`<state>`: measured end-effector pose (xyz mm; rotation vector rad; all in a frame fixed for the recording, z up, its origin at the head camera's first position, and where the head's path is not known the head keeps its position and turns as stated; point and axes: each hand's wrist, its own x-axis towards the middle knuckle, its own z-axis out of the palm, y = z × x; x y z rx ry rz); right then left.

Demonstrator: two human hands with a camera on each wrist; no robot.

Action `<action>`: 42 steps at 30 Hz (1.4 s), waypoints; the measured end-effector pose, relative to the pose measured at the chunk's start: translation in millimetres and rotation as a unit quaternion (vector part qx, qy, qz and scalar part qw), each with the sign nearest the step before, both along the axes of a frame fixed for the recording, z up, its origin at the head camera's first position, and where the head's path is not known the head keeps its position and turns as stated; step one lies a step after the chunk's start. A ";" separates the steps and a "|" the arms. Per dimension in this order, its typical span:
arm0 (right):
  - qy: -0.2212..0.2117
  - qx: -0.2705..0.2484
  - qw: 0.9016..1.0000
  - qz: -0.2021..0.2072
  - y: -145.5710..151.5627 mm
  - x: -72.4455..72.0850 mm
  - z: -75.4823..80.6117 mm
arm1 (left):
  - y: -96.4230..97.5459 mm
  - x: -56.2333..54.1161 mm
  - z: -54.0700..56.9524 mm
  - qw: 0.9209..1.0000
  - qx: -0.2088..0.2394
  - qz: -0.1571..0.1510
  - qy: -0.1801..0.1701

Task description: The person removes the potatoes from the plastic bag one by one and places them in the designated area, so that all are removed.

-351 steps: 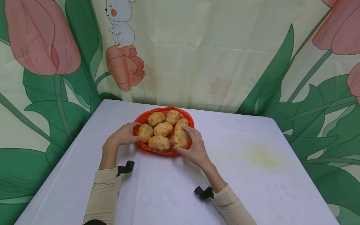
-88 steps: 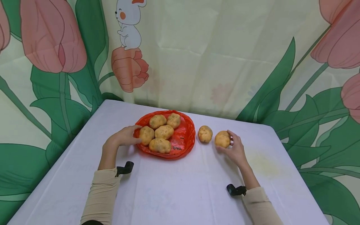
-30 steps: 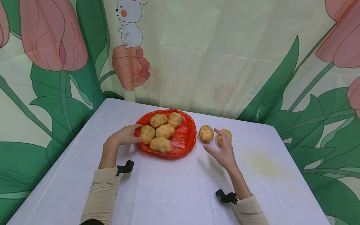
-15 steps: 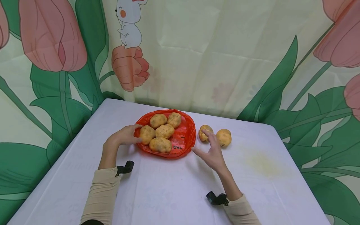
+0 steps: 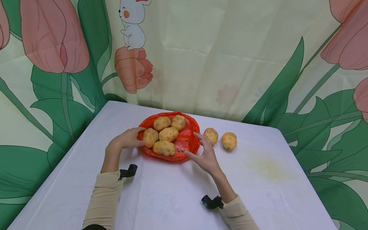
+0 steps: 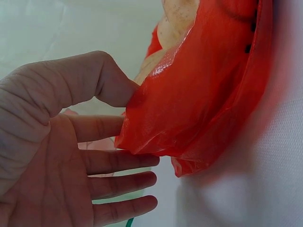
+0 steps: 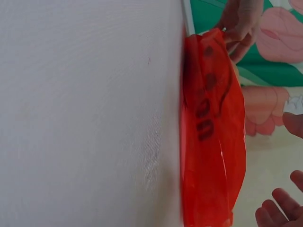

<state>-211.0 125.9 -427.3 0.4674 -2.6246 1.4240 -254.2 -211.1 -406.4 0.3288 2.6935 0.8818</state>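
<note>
Several potatoes (image 5: 164,148) sit at the left and back of an opened red plastic bag (image 5: 184,142). Its rim is pinched by my left hand (image 5: 126,138); in the left wrist view, the thumb and index finger meet the bag edge while the other fingers stretch out below it. My right hand (image 5: 204,158) hovers at the bag's right rim, thumb and fingers spread with nothing between them. To the right, a potato (image 5: 211,136) lies on the table, partly behind the right hand, with a second potato (image 5: 229,141) beside it.
A white cloth covers the table (image 5: 169,198), with a pale yellow stain toward the right. Behind it hangs a curtain (image 5: 195,64) printed with tulips and a rabbit. Each wrist wears a small black camera.
Two potatoes have gone from the bag's right side to the table, set down by my right hand. That hand has since let go and moved left to the bag. My left hand stays put.
</note>
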 end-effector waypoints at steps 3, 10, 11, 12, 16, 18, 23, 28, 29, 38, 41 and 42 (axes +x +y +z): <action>-0.002 -0.003 1.000 0.006 -6.2 -0.7 -0.4 | -0.1 -0.5 -0.4 1.000 0.001 0.001 -0.003; -0.006 -0.004 1.000 0.026 -19.7 -2.2 -1.1 | -0.2 -1.4 -2.0 1.000 0.005 0.001 -0.006; -0.004 -0.005 1.000 0.029 -21.5 -2.5 -1.3 | -0.1 -1.5 -2.0 1.000 0.005 0.001 -0.005; -0.003 -0.006 0.999 0.033 -23.3 -2.9 -1.6 | -0.2 -1.6 -2.1 1.000 0.005 0.001 -0.005; -0.008 -0.015 0.999 0.050 -29.8 -5.0 -3.9 | -0.2 -1.5 -1.7 1.000 0.005 0.001 -0.005; -0.013 -0.017 0.998 0.057 -32.8 -6.3 -5.5 | -0.2 -1.3 -1.6 1.000 0.006 0.001 -0.004; -0.017 -0.023 0.996 0.080 -40.4 -8.4 -7.5 | -0.4 -1.4 -1.4 1.000 0.007 0.002 -0.005; -0.009 -0.010 0.994 0.111 -48.4 -11.2 -10.0 | -0.4 -0.5 0.5 1.000 0.006 0.004 -0.008; -0.008 -0.002 0.993 0.116 -50.0 -12.0 -10.7 | -0.2 -0.3 0.9 1.000 0.006 0.004 -0.008; -0.010 0.041 0.990 0.132 -61.0 -16.7 -11.8 | -0.2 -0.4 0.7 1.000 0.005 0.002 -0.010; -0.020 0.051 0.990 0.133 -63.6 -18.1 -12.7 | -0.1 -0.5 0.9 1.000 0.006 0.003 -0.008; -0.024 0.056 0.989 0.134 -64.4 -18.6 -13.3 | -0.1 -0.4 1.1 1.000 0.006 0.002 -0.006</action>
